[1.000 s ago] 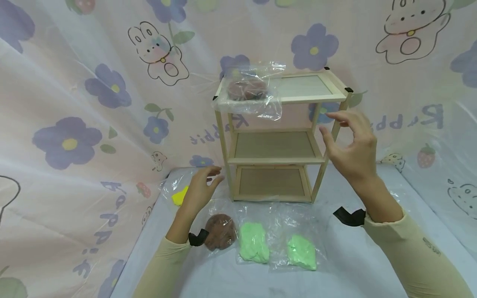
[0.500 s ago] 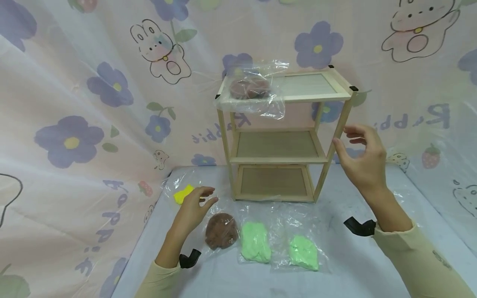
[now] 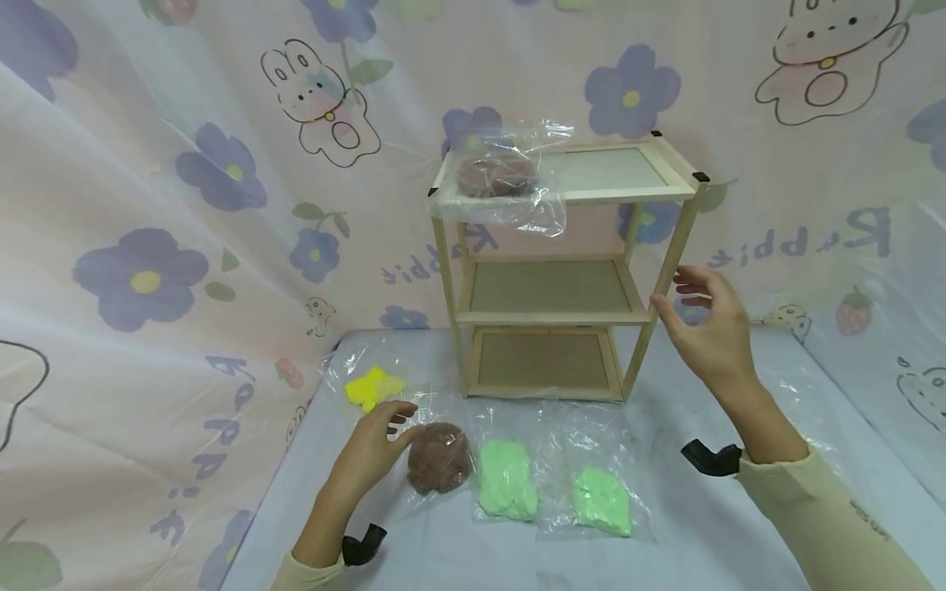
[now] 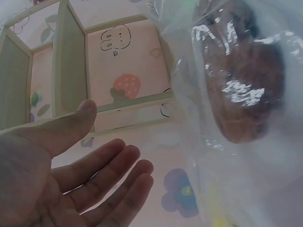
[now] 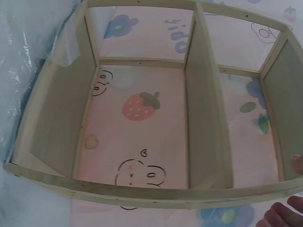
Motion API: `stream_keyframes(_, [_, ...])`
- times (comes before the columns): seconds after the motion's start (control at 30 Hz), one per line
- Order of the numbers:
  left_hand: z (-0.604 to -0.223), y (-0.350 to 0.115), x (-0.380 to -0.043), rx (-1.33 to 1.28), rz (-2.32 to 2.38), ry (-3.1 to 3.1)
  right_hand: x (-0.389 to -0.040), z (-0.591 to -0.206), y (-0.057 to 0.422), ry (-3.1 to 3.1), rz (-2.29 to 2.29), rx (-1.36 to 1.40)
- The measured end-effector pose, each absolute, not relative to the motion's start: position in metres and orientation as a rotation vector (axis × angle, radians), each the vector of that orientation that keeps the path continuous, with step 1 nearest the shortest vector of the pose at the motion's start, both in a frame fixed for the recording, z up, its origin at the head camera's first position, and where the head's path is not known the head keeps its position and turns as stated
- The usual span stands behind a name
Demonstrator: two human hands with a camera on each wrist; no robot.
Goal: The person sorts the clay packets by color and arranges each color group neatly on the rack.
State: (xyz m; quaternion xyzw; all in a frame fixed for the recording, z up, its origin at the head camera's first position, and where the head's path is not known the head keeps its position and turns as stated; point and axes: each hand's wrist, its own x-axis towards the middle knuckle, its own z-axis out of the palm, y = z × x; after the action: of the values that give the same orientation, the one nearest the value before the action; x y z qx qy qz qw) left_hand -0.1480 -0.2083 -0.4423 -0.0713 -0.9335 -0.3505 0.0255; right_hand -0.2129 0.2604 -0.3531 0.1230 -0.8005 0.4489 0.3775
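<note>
My left hand [image 3: 373, 451] hovers at the left edge of a clear bag holding a flat brown clay lump [image 3: 439, 458]; its thumb tip overlaps the lump's edge in the head view. In the left wrist view the fingers [image 4: 106, 165] are spread apart from the thumb, beside the bagged brown clay [image 4: 244, 71]. On the right, my right hand [image 3: 709, 328] has loosely bent fingers beside the front right post of a small three-tier wooden shelf [image 3: 550, 318]. Its thumb overlaps that post, and the right wrist view shows thumb and fingers [image 5: 281, 215] on either side of it.
Two bags of light green clay [image 3: 506, 480] lie in front of the shelf. Yellow clay [image 3: 372, 387] in a bag lies at the back left. On the shelf top sits another bagged brown lump [image 3: 497, 176]. A patterned curtain [image 3: 185, 312] surrounds the table.
My left hand has moved back and down toward the near brown clay, uncovering the yellow clay. The right hand has come down from beside the shelf top to the right post.
</note>
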Motion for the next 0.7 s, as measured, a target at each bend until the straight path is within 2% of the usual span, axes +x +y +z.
stream_keyframes(0.33, [-0.455,-0.214,-0.134,-0.234,-1.046,-2.928,-0.221,-0.368,0.263,-2.091,1.175,0.32])
stream_keyframes(0.7, [-0.465,-0.208,-0.114,-0.096,-0.943,-3.033,-0.231,-0.38,0.264,-2.055,1.176,0.326])
